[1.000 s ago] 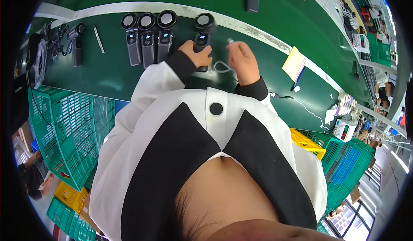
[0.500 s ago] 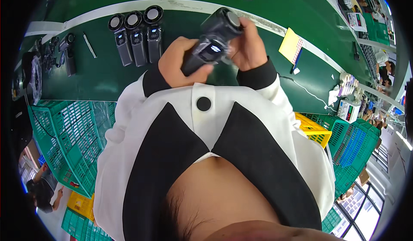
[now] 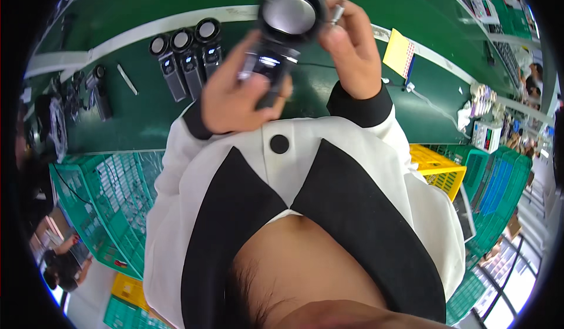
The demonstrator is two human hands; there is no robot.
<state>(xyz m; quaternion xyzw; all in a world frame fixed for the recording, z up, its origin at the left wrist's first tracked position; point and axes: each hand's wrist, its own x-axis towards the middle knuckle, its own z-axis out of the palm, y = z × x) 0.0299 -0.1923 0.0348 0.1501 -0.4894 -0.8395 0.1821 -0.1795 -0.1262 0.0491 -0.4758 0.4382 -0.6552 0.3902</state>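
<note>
My left hand (image 3: 238, 97) is closed round the grip of a black handheld device (image 3: 276, 53). The device has a big round head with a black ring and a silver disc, and a lit display sits below it. Motion blurs it somewhat. Beside the head, my right hand (image 3: 355, 53) pinches a small silver plug-like piece (image 3: 337, 14) between thumb and fingers. A thin dark cable shows behind that hand; whether it joins the piece is hidden. To the left, three similar devices (image 3: 189, 73) lie side by side on the green table (image 3: 147, 117), their displays lit.
Far left lie another device (image 3: 98, 94), a pale pen-like stick (image 3: 127, 79) and tangled cables. A yellow notepad (image 3: 399, 53) and a white cable (image 3: 435, 106) are at right. Green crates (image 3: 100, 205) and a yellow crate (image 3: 437, 170) flank me. Other people are in the background.
The device has risen and turned so its disc faces up toward me. My right hand has come off its head and now shows the silver piece. The view has shifted slightly.
</note>
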